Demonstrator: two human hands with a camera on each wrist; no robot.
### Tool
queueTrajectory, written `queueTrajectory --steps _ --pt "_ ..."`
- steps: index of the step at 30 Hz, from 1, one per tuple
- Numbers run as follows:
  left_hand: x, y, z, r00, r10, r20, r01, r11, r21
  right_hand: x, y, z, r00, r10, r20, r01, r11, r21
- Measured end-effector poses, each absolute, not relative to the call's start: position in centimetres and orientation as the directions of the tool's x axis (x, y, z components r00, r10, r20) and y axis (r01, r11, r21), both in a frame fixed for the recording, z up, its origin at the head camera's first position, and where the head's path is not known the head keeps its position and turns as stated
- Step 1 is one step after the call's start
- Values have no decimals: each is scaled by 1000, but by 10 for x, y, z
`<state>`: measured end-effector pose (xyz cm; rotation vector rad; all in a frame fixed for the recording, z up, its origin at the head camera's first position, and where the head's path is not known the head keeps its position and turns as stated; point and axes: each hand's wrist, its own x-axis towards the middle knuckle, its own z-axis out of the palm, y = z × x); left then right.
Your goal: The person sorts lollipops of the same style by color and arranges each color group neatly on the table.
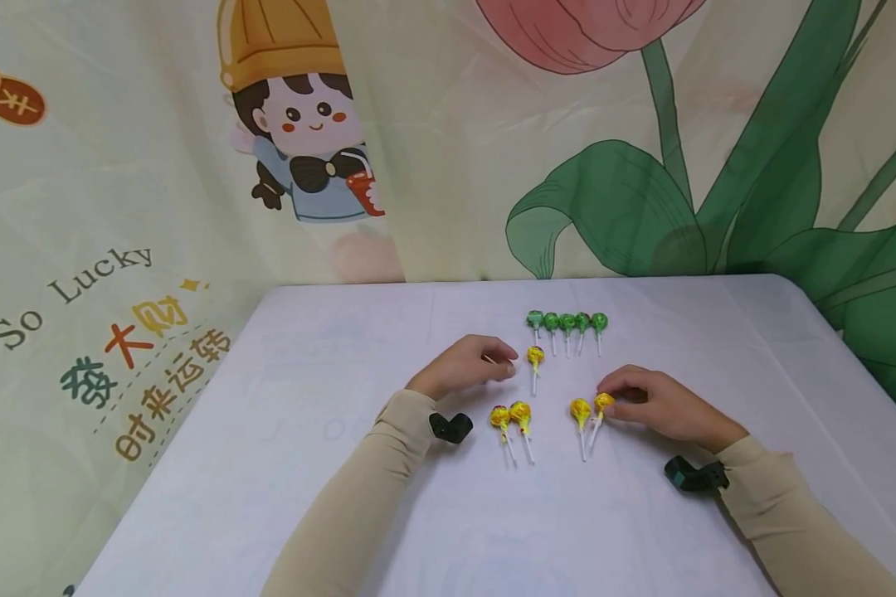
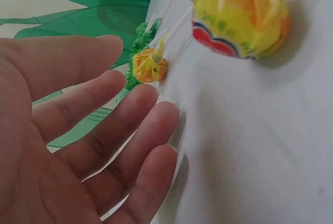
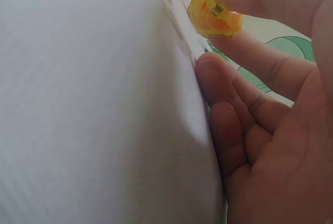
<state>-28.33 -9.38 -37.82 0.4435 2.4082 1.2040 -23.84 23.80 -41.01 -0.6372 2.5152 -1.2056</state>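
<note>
My right hand [image 1: 657,404] pinches a yellow lollipop [image 1: 603,401] by its wrapped head between thumb and forefinger, its white stick slanting down to the table. Just left of it lies another yellow lollipop [image 1: 580,410]. In the right wrist view the pinched candy [image 3: 214,18] shows at the thumb, and the other fingers rest curled by the cloth. My left hand [image 1: 469,365] holds nothing; its fingers are relaxed and spread in the left wrist view. A single yellow lollipop [image 1: 535,356] lies right beside its fingertips, and a pair of yellow lollipops [image 1: 521,412] lies nearer me.
Several green lollipops [image 1: 567,322] lie side by side in a row toward the back, heads away from me. A white cloth [image 1: 328,497] covers the table. Behind it hangs a printed curtain [image 1: 448,166] with a cartoon figure and a large flower.
</note>
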Motion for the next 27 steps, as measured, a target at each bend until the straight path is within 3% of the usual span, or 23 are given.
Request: queueTrajectory --steps 20,27 --pt "-254 -113 -393 -855 480 -197 83 502 861 -239 235 -413 -891 -447 -85 -226 596 -770" --pt "-246 -117 -393 -843 511 -171 146 523 840 -239 235 -412 -895 -438 -83 -215 587 -781"
